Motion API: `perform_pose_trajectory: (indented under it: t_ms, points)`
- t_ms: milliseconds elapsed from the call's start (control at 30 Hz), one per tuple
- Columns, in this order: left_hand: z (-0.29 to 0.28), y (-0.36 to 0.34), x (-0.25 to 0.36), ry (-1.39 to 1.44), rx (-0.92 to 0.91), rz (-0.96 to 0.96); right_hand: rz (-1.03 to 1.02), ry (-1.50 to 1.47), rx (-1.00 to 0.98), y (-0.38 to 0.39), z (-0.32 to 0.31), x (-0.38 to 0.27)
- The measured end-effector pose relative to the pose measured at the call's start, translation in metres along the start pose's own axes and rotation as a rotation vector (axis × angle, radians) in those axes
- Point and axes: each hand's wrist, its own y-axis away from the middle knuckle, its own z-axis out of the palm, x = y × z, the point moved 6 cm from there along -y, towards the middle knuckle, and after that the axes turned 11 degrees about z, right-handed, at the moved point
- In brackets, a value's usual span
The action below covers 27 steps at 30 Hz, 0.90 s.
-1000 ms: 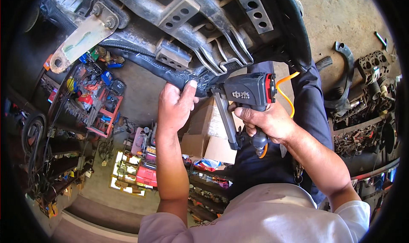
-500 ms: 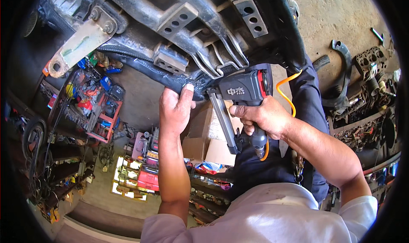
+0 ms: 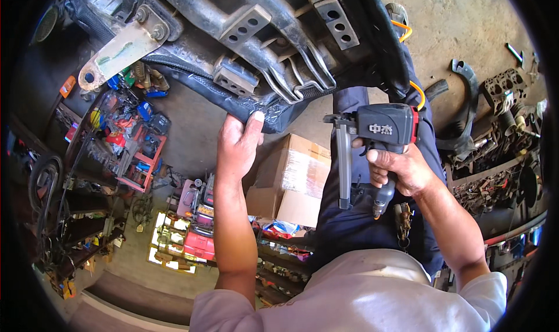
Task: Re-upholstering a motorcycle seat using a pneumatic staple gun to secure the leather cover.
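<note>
The underside of what looks like a vehicle seat (image 3: 198,38) fills the top, with dark metal rails and brackets. Black cover material (image 3: 201,92) is folded over its near edge. My left hand (image 3: 240,142) pinches that edge, thumb on top and fingers mostly hidden beneath. In my right hand (image 3: 402,168) is a black pneumatic staple gun (image 3: 384,125), fingers wrapped round its handle. Its nose points left and stands apart from the cover. An orange air hose (image 3: 419,93) shows behind the gun.
An opened cardboard box (image 3: 288,177) stands on the floor below the seat. A red rack of tools (image 3: 142,160) is at left, shelves of parts (image 3: 87,227) at lower left. On the right lie a curved black hose (image 3: 466,105), an engine block-like metal part (image 3: 506,87) and scrap.
My right hand has drawn the staple gun rightward, away from the cover edge. My left hand keeps its pinch on the cover. The seat has shifted slightly in view.
</note>
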Motion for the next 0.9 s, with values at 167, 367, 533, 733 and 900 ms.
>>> perform_pose_trajectory:
  t_ms: [167, 367, 533, 733, 900]
  points:
    - [0.02, 0.009, 0.011, 0.14, 0.043, 0.179, -0.071, 0.029, 0.109, 0.027, -0.019, -0.005]
    - [0.035, 0.017, -0.023, 0.168, 0.19, 0.061, -0.166, 0.208, 0.2, 0.051, -0.028, -0.009]
    - [0.051, 0.009, -0.02, 0.279, 0.274, 0.149, -0.155, 0.395, 0.29, 0.062, -0.033, -0.009]
    - [0.052, 0.007, -0.029, 0.17, 0.449, 0.125, -0.492, 0.832, 0.369, 0.042, -0.002, -0.019]
    - [0.056, 0.009, -0.023, 0.277, 0.439, 0.152, -0.539, 1.109, 0.471, 0.031, 0.021, -0.026]
